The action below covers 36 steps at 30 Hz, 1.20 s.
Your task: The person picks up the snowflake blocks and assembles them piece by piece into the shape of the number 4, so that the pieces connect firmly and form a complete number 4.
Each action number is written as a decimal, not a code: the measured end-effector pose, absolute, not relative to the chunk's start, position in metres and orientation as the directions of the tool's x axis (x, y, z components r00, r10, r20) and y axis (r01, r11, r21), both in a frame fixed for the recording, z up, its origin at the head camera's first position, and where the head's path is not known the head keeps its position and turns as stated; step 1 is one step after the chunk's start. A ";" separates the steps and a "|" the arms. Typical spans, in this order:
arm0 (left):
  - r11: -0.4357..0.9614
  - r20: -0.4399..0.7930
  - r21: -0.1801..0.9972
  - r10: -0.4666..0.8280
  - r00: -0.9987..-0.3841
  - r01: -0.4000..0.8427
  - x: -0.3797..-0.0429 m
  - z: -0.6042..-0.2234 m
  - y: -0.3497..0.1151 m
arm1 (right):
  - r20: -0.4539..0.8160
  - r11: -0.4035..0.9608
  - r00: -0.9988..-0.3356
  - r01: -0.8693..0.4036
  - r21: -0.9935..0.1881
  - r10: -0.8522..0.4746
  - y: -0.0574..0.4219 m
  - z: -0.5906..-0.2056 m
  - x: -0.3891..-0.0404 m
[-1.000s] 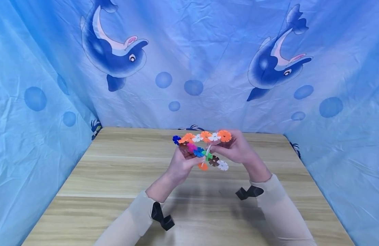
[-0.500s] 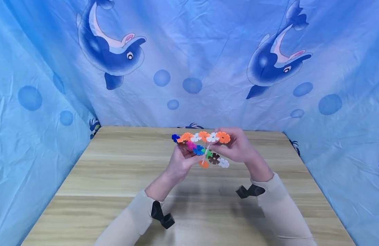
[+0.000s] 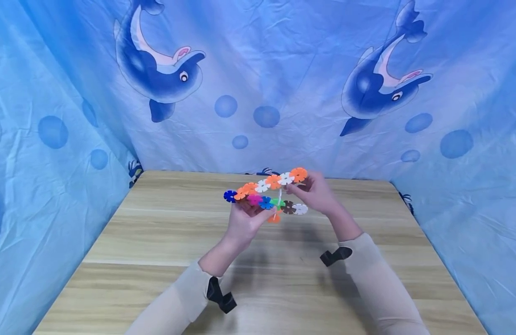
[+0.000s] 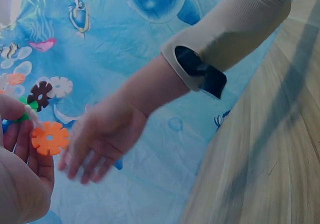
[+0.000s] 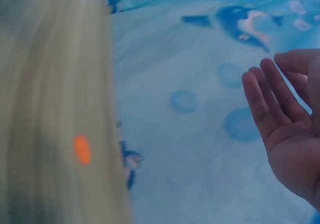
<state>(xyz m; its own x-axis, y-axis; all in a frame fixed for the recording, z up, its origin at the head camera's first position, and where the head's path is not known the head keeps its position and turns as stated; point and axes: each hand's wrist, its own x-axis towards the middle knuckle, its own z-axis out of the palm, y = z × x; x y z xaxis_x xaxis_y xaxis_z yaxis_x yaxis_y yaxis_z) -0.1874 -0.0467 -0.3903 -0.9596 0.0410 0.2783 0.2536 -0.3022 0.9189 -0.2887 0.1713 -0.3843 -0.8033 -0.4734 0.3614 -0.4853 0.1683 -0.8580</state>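
A build of interlocking plastic snowflake discs is up over the table in the head view. Its upper row runs from a dark blue disc through orange and white ones to an orange end disc. Pink, blue, green, brown and white discs form the lower row, with another orange disc below. My left hand holds the build by the lower row. My right hand is beside the upper row's right end; both wrist views show it with relaxed fingers and nothing in them.
The wooden table lies below both hands. Blue cloth with printed dolphins rises along its back and sides. A blurred orange oval shows against the wood in the right wrist view.
The build has tilted, its upper right end rising and its dark blue end shifting left and down. My right hand has moved slightly left; its fingers are off the discs in the wrist views.
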 end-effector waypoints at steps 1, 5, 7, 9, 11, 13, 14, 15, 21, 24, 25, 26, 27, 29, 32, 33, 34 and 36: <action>-0.308 0.276 0.917 0.030 -0.961 0.254 -0.188 -0.390 -0.047 | 0.328 0.201 -0.819 -0.462 -0.864 -0.471 0.171 -0.389 -0.292; -0.323 0.271 0.912 0.008 -0.963 0.254 -0.188 -0.391 -0.048 | 0.272 0.294 -0.841 -0.438 -0.850 -0.467 0.169 -0.406 -0.304; -0.326 0.270 0.911 0.004 -0.963 0.254 -0.187 -0.391 -0.048 | 0.257 0.355 -0.852 -0.439 -0.825 -0.457 0.167 -0.413 -0.309; -0.324 0.275 0.910 0.001 -0.961 0.260 -0.187 -0.390 -0.049 | 0.241 0.421 -0.859 -0.443 -0.791 -0.452 0.165 -0.419 -0.312; -0.323 0.283 0.908 0.000 -0.959 0.268 -0.187 -0.390 -0.050 | 0.217 0.477 -0.860 -0.447 -0.757 -0.461 0.162 -0.425 -0.314; -0.327 0.293 0.903 0.000 -0.956 0.277 -0.186 -0.390 -0.050 | 0.202 0.526 -0.851 -0.468 -0.710 -0.485 0.159 -0.433 -0.316; -0.326 0.297 0.903 0.000 -0.955 0.281 -0.186 -0.390 -0.050 | 0.204 0.540 -0.842 -0.487 -0.686 -0.500 0.157 -0.437 -0.317; -0.329 0.300 0.901 0.003 -0.954 0.282 -0.186 -0.390 -0.050 | 0.200 0.555 -0.837 -0.497 -0.667 -0.509 0.155 -0.440 -0.318; -0.332 0.299 0.901 0.006 -0.954 0.280 -0.185 -0.390 -0.050 | 0.179 0.630 -0.831 -0.524 -0.574 -0.527 0.147 -0.465 -0.324; -0.315 0.293 0.908 0.004 -0.956 0.277 -0.185 -0.390 -0.049 | 0.160 0.648 -0.830 -0.523 -0.553 -0.534 0.146 -0.479 -0.326; -0.309 0.293 0.910 0.005 -0.956 0.277 -0.185 -0.391 -0.049 | 0.151 0.657 -0.831 -0.523 -0.543 -0.536 0.146 -0.482 -0.326; -0.305 0.292 0.911 0.004 -0.956 0.277 -0.185 -0.391 -0.049 | 0.146 0.661 -0.832 -0.521 -0.541 -0.536 0.145 -0.484 -0.325; -0.301 0.285 0.915 0.002 -0.959 0.271 -0.185 -0.391 -0.048 | 0.133 0.677 -0.828 -0.527 -0.514 -0.545 0.145 -0.485 -0.325; -0.282 0.276 0.922 0.006 -0.961 0.263 -0.185 -0.391 -0.048 | 0.104 0.705 -0.832 -0.522 -0.480 -0.545 0.143 -0.484 -0.321; -0.269 0.265 0.930 0.023 -0.964 0.249 -0.186 -0.390 -0.048 | 0.079 0.748 -0.821 -0.551 -0.369 -0.565 0.141 -0.486 -0.318; -0.256 0.267 0.934 0.030 -0.963 0.250 -0.186 -0.390 -0.048 | 0.066 0.761 -0.817 -0.559 -0.328 -0.572 0.141 -0.487 -0.317; -0.248 0.271 0.935 0.040 -0.962 0.253 -0.186 -0.390 -0.048 | 0.050 0.770 -0.821 -0.553 -0.319 -0.569 0.140 -0.489 -0.317; -0.234 0.273 0.939 0.054 -0.961 0.253 -0.186 -0.390 -0.048 | 0.015 0.791 -0.827 -0.543 -0.282 -0.562 0.139 -0.491 -0.315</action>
<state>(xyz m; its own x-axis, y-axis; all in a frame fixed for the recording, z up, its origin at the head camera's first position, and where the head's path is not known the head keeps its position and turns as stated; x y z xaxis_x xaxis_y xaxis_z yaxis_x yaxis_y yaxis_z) -0.1863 -0.0481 -0.3902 -0.9606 0.0537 0.2727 0.2534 -0.2343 0.9386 -0.3152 0.1391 -0.4912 -0.8270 -0.5620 0.0149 -0.5426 0.7911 -0.2824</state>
